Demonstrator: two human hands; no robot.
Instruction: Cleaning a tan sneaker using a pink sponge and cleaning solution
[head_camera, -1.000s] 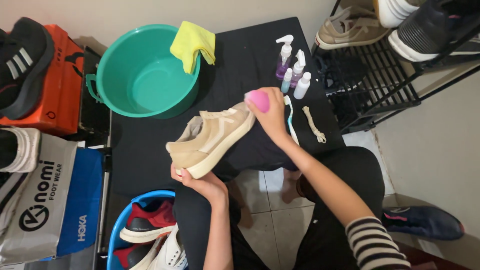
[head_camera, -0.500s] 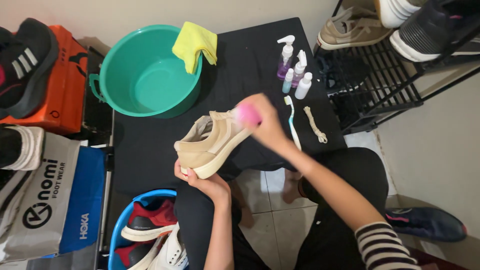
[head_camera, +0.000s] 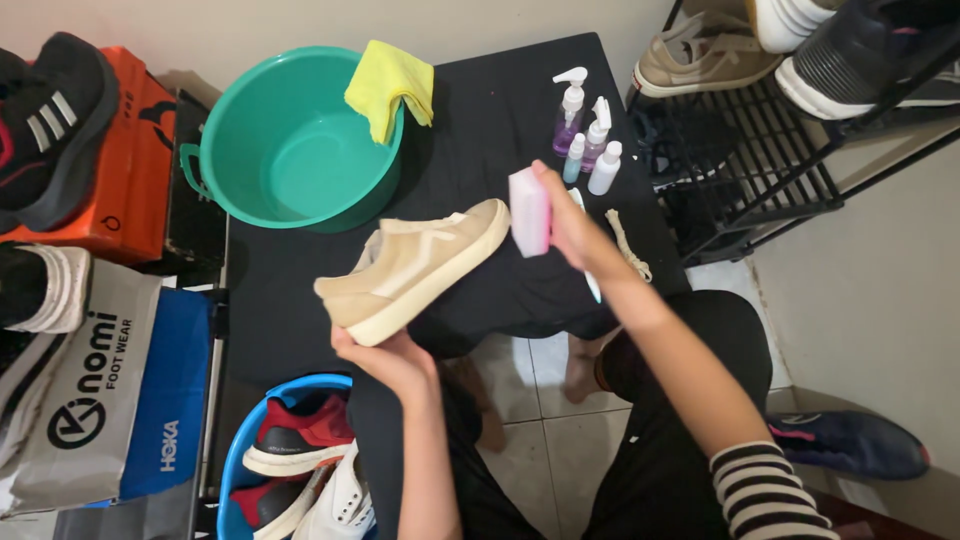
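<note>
My left hand (head_camera: 385, 357) grips the heel end of a beige sneaker (head_camera: 415, 267) and holds it tilted above the black table (head_camera: 500, 110), sole edge towards me. My right hand (head_camera: 572, 222) holds a pink and white sponge block (head_camera: 528, 211) against the shoe's toe. A toothbrush lies on the table mostly hidden under my right hand, and a beige shoelace (head_camera: 630, 248) lies just to its right.
A green basin (head_camera: 285, 140) with a yellow cloth (head_camera: 388, 85) on its rim sits at the table's back left. Several spray bottles (head_camera: 588, 135) stand behind my right hand. A black shoe rack (head_camera: 760, 150) with shoes is right. A blue tub (head_camera: 235, 460) of shoes and bags lie left.
My right hand has slid the sponge from the shoe's upper out to its toe. My left hand has turned the shoe so its sole edge faces me more.
</note>
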